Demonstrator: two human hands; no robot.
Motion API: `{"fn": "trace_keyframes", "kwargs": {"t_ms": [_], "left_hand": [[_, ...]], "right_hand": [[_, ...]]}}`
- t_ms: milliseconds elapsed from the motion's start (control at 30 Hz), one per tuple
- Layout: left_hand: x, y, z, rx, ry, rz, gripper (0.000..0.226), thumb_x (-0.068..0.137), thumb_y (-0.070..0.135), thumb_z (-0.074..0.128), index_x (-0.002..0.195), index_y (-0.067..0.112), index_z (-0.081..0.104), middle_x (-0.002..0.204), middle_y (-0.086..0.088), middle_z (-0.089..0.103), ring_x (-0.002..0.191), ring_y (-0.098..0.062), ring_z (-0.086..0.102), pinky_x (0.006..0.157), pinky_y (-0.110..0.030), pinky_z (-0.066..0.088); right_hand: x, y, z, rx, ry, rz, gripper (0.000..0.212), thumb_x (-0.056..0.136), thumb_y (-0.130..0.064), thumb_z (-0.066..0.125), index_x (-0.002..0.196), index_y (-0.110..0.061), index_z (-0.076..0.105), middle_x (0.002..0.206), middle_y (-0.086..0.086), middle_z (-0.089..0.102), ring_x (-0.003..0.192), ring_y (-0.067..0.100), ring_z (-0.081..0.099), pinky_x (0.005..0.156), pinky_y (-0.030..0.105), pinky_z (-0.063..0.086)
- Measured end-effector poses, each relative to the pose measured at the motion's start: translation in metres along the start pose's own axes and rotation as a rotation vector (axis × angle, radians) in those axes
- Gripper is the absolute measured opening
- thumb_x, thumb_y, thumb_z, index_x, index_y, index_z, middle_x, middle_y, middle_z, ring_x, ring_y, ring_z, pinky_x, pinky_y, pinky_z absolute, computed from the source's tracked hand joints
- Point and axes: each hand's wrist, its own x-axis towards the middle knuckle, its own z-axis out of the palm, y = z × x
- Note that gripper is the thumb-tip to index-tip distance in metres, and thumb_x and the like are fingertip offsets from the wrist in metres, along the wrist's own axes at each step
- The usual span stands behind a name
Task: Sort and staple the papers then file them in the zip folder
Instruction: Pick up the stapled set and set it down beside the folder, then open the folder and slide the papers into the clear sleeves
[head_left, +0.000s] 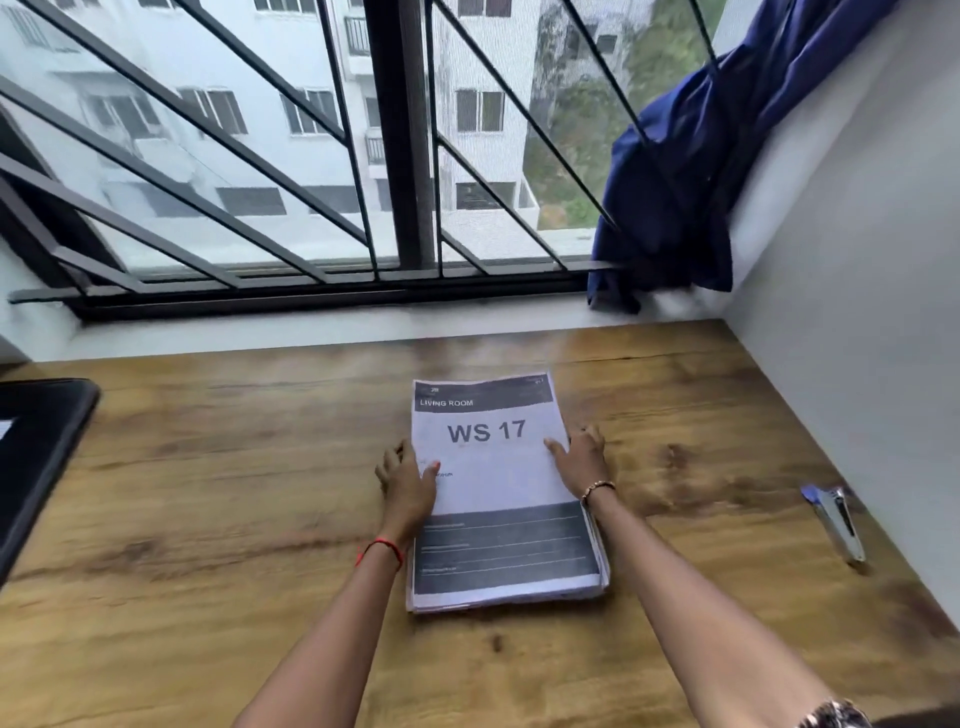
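A stack of papers (498, 483) lies flat in the middle of the wooden desk (208, 493); its top sheet reads "LIVING ROOM" and "WS 17". My left hand (408, 486) rests against the stack's left edge, thumb on the top sheet. My right hand (579, 460) presses the right edge, fingers spread. Both hands touch the stack without lifting it. A silver and blue stapler (835, 519) lies on the desk far to the right. A dark zip folder (36, 457) sits at the left edge, partly out of view.
A barred window (311, 156) runs along the back of the desk above a white sill. A blue curtain (675, 171) bunches in the back right corner. A white wall (857, 312) bounds the desk on the right.
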Motion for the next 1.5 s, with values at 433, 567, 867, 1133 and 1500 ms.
{"fn": "trace_keyframes", "kwargs": {"t_ms": [433,567,867,1133,1500], "left_hand": [[-0.021,-0.012,0.01,-0.16,0.002,0.212,0.055,0.097,-0.001,0.035,0.146,0.002,0.011,0.155,-0.009,0.008,0.144,-0.021,0.013,0.114,-0.022,0.008],[-0.02,-0.012,0.005,-0.149,-0.012,0.201,0.057,0.097,0.003,0.038,0.146,0.0,0.009,0.155,-0.012,0.007,0.145,-0.023,0.008,0.11,-0.015,0.002],[-0.024,-0.03,-0.085,-0.176,0.16,0.128,0.055,0.099,0.015,0.04,0.146,0.001,0.016,0.155,-0.013,0.013,0.144,-0.02,0.011,0.112,-0.02,0.007],[-0.016,-0.095,-0.197,-0.138,0.274,0.153,0.046,0.099,0.014,0.039,0.143,0.004,0.029,0.152,-0.011,0.026,0.142,-0.021,0.021,0.113,-0.026,0.014],[0.021,-0.273,-0.365,-0.071,0.314,0.139,0.035,0.097,0.009,0.043,0.129,-0.001,0.048,0.141,-0.015,0.043,0.133,-0.025,0.037,0.11,-0.028,0.024]], "right_hand": [[-0.008,0.018,0.012,0.104,-0.063,-0.116,0.049,0.097,-0.01,0.041,0.143,-0.001,0.026,0.153,0.011,0.022,0.143,0.018,0.021,0.113,0.019,0.011],[-0.008,0.013,0.012,-0.004,-0.092,-0.108,0.055,0.098,-0.025,0.041,0.146,-0.005,0.02,0.155,0.01,0.016,0.144,0.018,0.013,0.115,0.024,0.008],[-0.026,-0.085,0.023,0.007,0.124,-0.203,0.048,0.094,-0.033,0.046,0.129,0.0,0.044,0.141,0.019,0.04,0.132,0.031,0.036,0.109,0.041,0.027],[-0.074,-0.219,0.106,0.112,0.094,-0.387,0.035,0.093,-0.028,0.049,0.111,0.001,0.059,0.116,0.02,0.06,0.109,0.034,0.054,0.09,0.036,0.04],[-0.15,-0.356,0.281,0.125,-0.008,-0.248,0.035,0.091,-0.031,0.05,0.078,-0.001,0.065,0.087,0.021,0.067,0.084,0.031,0.059,0.064,0.026,0.03]]}}
